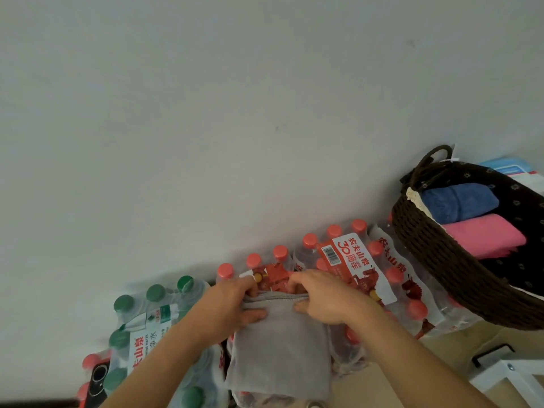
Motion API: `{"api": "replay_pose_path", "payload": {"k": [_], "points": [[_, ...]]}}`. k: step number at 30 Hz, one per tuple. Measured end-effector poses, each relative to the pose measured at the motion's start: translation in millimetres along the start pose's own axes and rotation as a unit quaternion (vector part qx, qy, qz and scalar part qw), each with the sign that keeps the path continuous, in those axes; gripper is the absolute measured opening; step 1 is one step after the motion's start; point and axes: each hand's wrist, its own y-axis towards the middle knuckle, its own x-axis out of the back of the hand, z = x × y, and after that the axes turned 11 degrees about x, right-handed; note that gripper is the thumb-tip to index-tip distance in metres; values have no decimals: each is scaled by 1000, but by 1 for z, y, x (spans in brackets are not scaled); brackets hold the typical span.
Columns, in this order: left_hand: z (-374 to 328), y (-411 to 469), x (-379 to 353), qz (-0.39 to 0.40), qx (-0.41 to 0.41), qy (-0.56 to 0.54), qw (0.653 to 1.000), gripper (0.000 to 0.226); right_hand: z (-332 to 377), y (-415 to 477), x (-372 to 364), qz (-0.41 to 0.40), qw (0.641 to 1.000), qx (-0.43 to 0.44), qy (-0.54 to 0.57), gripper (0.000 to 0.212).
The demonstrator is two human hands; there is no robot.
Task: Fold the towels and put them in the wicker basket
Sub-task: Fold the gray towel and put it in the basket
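Note:
A grey towel (279, 348) hangs doubled over, held up by its top edge in front of packs of bottled water. My left hand (235, 304) grips the top left corner, thumb on the near side. My right hand (321, 298) grips the top right corner in the same way. The dark brown wicker basket (435, 254) stands at the right on the bottle packs, tilted in the view. Inside it lie a folded blue towel (459, 201) and a folded pink towel (485, 237), side by side.
Shrink-wrapped packs of red-capped bottles (362, 260) and green-capped bottles (153, 313) stand against a plain white wall (206, 113). A phone (98, 378) lies at the lower left. A white frame (506, 378) is at the lower right on a beige floor.

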Motion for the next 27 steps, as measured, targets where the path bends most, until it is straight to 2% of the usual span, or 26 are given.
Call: {"api": "replay_pose_path", "payload": {"k": [4, 6, 8, 9, 12, 14, 15, 18, 22, 24, 27], "points": [[2, -5, 6, 101, 52, -92, 989, 49, 1, 2, 18, 58, 998, 20, -29, 38], [3, -7, 11, 114, 58, -93, 987, 36, 7, 5, 26, 57, 996, 43, -54, 36], [1, -11, 24, 50, 67, -120, 989, 16, 15, 7, 40, 15, 995, 73, -74, 31], [0, -14, 33, -5, 67, -140, 988, 14, 21, 6, 51, -24, 993, 88, -77, 28], [-13, -30, 64, -198, 37, -175, 964, 16, 43, -6, 86, -162, 974, 150, -42, 21], [-24, -43, 75, -283, -9, -137, 949, 18, 56, -18, 96, -214, 957, 186, -59, 24], [-27, -47, 74, -301, -34, -110, 947, 21, 59, -23, 95, -229, 948, 203, -86, 26], [-20, -53, 49, -270, -70, -28, 960, 21, 52, -33, 61, -221, 931, 234, -173, 26], [-11, -65, -10, -146, -94, 72, 982, 32, 23, -41, -15, -104, 931, 221, -272, 48], [-7, -73, -33, -117, -111, 117, 980, 42, 17, -51, -38, -78, 937, 209, -270, 47], [-11, -83, -39, -99, -130, 124, 979, 34, 19, -62, -42, -45, 957, 170, -231, 44]]}}
